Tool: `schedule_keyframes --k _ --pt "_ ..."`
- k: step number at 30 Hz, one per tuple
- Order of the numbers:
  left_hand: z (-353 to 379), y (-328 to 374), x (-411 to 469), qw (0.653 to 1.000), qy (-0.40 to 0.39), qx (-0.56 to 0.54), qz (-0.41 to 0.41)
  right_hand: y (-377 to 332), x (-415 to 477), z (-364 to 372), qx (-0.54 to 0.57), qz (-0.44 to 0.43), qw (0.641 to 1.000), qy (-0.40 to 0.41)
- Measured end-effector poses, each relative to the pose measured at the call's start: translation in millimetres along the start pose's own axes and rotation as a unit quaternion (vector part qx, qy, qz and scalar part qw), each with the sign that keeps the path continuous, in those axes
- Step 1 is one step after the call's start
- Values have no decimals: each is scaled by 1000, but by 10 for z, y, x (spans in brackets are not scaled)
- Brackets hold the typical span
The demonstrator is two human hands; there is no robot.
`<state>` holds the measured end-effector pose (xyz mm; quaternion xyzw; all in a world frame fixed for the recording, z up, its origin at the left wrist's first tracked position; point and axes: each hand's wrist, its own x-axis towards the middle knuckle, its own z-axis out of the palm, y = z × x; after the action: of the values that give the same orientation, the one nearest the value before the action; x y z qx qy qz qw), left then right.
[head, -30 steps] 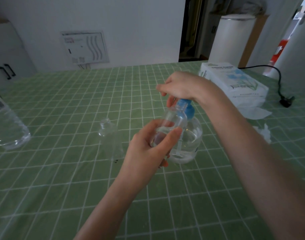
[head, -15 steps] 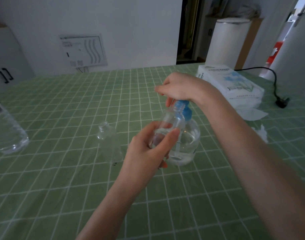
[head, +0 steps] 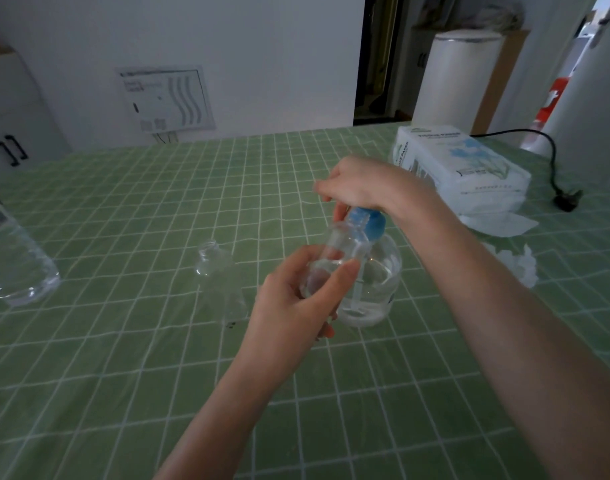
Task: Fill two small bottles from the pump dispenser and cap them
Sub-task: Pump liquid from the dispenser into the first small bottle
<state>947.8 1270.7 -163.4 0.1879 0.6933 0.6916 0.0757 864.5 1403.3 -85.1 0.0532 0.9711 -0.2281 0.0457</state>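
My left hand [head: 296,303] holds a small clear bottle [head: 341,247] tilted, its open mouth right under the blue spout of the pump dispenser [head: 376,282]. A little clear liquid sits in the small bottle. My right hand [head: 362,185] rests on top of the dispenser's blue pump head [head: 369,221], fingers curled over it. The dispenser is a round clear bottle, partly full, standing on the green checked tablecloth [head: 158,358]. A second small clear bottle [head: 215,268] stands uncapped to the left of my hands. No caps are visible.
A large clear water bottle [head: 12,268] stands at the left edge. A white tissue pack [head: 459,168] lies at the back right, with loose crumpled tissues [head: 518,265] near it. A black plug and cord [head: 563,199] lie at the far right.
Both hands keep their grips on the small bottle and the pump head. The view has shifted slightly; the bottle stays under the spout.
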Motion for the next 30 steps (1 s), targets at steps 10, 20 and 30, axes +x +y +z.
schedule_keyframes --k 10,20,30 --pt "1 54 5 1000 -9 -9 9 -57 -22 -116 -11 -19 1000 12" --pt "14 32 -18 1000 -1 -2 -5 2 2 -6 10 3 1000 -7" --pt "9 45 2 1000 -8 -6 12 -41 -25 -117 3 -21 999 26"
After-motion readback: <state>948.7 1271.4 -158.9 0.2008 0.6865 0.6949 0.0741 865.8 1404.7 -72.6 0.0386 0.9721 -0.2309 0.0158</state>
